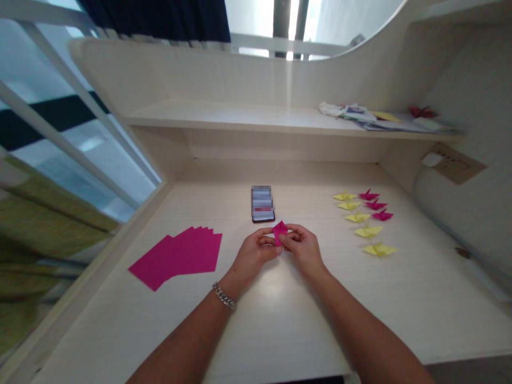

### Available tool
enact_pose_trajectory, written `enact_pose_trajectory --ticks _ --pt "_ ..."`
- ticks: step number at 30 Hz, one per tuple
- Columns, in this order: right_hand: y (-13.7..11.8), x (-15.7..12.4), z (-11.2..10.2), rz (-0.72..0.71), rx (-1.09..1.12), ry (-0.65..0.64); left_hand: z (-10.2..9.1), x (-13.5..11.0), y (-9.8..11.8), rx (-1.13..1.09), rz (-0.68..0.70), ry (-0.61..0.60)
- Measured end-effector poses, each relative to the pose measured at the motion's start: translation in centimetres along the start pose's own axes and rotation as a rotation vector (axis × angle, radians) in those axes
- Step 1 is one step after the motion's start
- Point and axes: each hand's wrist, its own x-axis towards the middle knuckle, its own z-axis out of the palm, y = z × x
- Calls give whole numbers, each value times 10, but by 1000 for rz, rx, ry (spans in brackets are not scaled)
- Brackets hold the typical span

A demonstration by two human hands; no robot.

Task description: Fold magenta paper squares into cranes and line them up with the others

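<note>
Pink paper [279,231], folded small, sits pinched between both hands just above the middle of a pale wooden desk [280,320]. The left hand [256,253], with a metal bracelet [224,296] at its wrist, closes thumb and fingers on the paper's left edge; the right hand [303,248] grips the right edge in the same way, so the two hands meet around the fold. A phone [263,204] lies flat on the desk just beyond the hands, its screen blurred. To the left, well apart from the hands, a fanned stack of pink sheets [178,256] lies flat on the desk. To the right, yellow paper cranes [362,218] stand in a row running toward the desk's near edge, with three pink paper cranes [375,205] lined up just beside them on the far side. On the shelf [240,117] above the desk, at its right end, loose papers [384,120] lie in a heap.
</note>
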Motion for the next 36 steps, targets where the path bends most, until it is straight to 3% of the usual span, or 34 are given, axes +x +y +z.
enact_pose_trajectory --ticks 4,7,11,21,30,36 --pt "0 1 -1 -8 -20 2 0 -1 4 -55 -36 -40" --pt "-1 0 -1 -21 -48 7 0 0 5 -89 -69 -6" --pt "-1 -1 0 -28 -62 8 -1 2 2 -38 -63 27" --pt "-5 1 -4 26 -60 -30 -5 -1 10 67 -10 -46" --pt "-4 0 -6 112 -31 -123 -7 5 5 22 69 110" --pt "-5 0 -8 138 30 -144 -6 4 7 -45 66 100"
